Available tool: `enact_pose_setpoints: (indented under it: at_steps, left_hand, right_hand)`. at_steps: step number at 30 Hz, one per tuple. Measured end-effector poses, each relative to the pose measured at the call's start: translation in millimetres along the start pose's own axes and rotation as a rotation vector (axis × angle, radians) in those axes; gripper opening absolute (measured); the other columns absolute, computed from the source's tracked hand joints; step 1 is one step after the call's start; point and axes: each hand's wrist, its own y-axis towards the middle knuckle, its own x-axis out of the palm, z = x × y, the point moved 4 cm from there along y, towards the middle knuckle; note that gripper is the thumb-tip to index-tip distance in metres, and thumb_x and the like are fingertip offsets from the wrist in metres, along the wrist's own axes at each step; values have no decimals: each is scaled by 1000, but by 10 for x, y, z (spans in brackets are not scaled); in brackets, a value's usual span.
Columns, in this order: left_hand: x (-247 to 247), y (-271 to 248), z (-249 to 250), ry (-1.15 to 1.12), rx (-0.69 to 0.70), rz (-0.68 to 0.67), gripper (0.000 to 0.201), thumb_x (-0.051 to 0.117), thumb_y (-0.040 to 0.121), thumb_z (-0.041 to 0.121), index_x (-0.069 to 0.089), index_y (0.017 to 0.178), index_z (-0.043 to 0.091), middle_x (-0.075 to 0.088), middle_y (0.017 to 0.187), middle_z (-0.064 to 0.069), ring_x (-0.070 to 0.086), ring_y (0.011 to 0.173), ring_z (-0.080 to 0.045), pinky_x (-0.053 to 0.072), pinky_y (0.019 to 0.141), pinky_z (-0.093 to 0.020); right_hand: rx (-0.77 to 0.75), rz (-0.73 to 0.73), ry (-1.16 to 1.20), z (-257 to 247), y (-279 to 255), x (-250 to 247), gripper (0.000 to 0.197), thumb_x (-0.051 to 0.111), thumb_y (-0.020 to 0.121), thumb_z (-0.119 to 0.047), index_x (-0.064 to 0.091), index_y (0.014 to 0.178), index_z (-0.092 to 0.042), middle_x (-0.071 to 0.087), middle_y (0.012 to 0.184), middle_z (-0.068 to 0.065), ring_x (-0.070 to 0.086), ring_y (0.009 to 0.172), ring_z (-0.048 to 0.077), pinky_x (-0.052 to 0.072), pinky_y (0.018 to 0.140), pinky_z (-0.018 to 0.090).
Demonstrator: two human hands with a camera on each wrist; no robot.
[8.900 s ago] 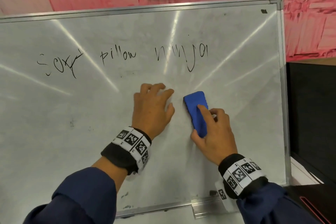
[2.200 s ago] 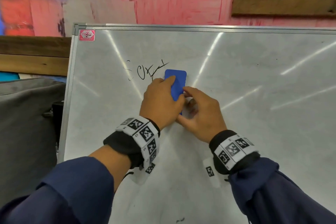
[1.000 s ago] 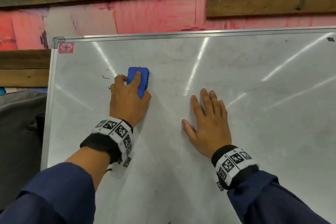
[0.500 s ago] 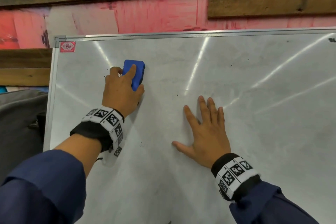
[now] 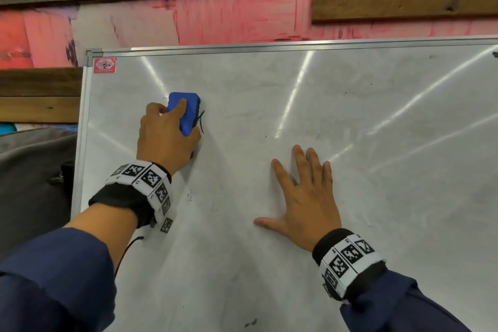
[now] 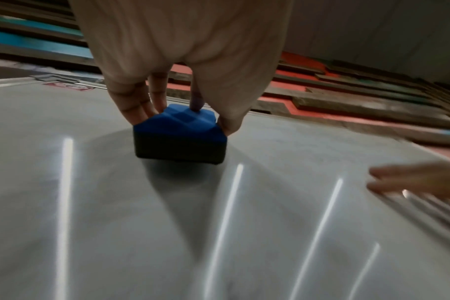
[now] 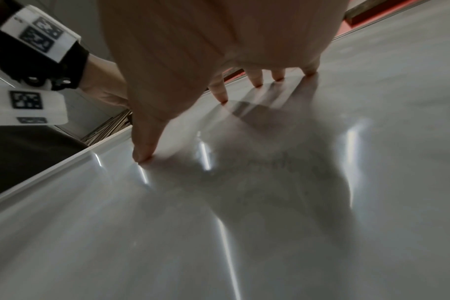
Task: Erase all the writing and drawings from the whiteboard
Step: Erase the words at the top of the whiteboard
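The whiteboard point(image 5: 350, 116) leans against the wall, its surface point(image 6: 116, 223) grey and glossy. My left hand point(image 5: 167, 137) grips the blue eraser point(image 5: 186, 116) and presses it to the board near the upper left; the left wrist view shows fingers and thumb clamped on the sides of the eraser point(image 6: 180, 138). A short black pen stroke point(image 5: 201, 122) shows just right of the eraser, and a faint mark peeks out at its top left. My right hand point(image 5: 304, 197) lies flat on the board's middle, fingers spread, and in the right wrist view the fingertips point(image 7: 222, 98) touch the board point(image 7: 270, 203).
A red sticker point(image 5: 105, 65) sits in the board's top left corner. A grey padded object point(image 5: 32, 183) stands left of the metal frame. Small dark specks point(image 5: 250, 322) mark the lower board. Pink and wooden planks point(image 5: 377, 0) cover the wall behind.
The writing has gone from right to left, and the eraser passed from my right hand to my left. In the last half second the eraser slid slightly right and down, uncovering a black stroke; my right hand stays flat.
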Motion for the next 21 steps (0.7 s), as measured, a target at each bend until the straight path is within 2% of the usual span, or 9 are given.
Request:
enact_pose_setpoints:
  at_steps: [4, 7, 9, 11, 16, 18, 21]
  left_hand:
    - [34, -226, -77, -38, 17, -28, 68, 72, 85, 35, 45, 147, 25, 41, 136, -11, 51, 112, -32, 47, 94, -39]
    - [68, -419, -123, -64, 36, -36, 66, 75, 82, 36, 50, 142, 26, 44, 129, -8, 53, 100, -27, 50, 87, -37]
    - [55, -385, -101, -67, 48, -31, 66, 76, 81, 38, 51, 140, 25, 45, 124, -8, 52, 95, -24, 47, 84, -33]
    - [30, -271, -45, -59, 67, -24, 68, 75, 82, 40, 50, 142, 25, 46, 123, -9, 51, 98, -25, 43, 86, -31]
    - [21, -75, 100, -42, 79, -32, 73, 71, 85, 49, 43, 148, 26, 45, 128, -10, 51, 108, -28, 44, 94, -37]
    - [48, -143, 117, -42, 83, -51, 71, 72, 84, 47, 44, 146, 27, 44, 128, -9, 52, 105, -28, 45, 92, -36]
    - [92, -346, 66, -26, 97, -89, 65, 74, 80, 43, 49, 138, 27, 43, 124, -7, 55, 96, -29, 52, 84, -39]
  right_hand:
    - [13, 11, 15, -7, 21, -21, 121, 49, 59, -96, 21, 156, -29, -1, 167, 18, -5, 153, 41, 7, 120, 65]
    - [21, 6, 8, -13, 22, -19, 122, 49, 59, -97, 20, 156, -30, -2, 167, 17, -7, 153, 41, 6, 120, 64]
    - [25, 7, 7, -15, 26, -28, 122, 49, 58, -97, 20, 156, -31, -2, 166, 17, -6, 153, 41, 6, 120, 64]
    - [27, 4, 8, -19, 25, -29, 121, 50, 58, -97, 21, 156, -31, -1, 166, 16, -6, 152, 41, 7, 120, 64]
    - [29, 5, 13, -14, 22, -28, 121, 50, 58, -97, 21, 156, -31, -1, 166, 16, -6, 153, 41, 6, 121, 63]
    - [28, -2, 9, -9, 24, -23, 122, 48, 58, -98, 18, 156, -32, -5, 167, 15, -9, 153, 40, 4, 121, 62]
    - [28, -4, 4, -4, 27, -21, 123, 48, 58, -98, 18, 157, -32, -4, 167, 16, -8, 152, 40, 5, 121, 63]
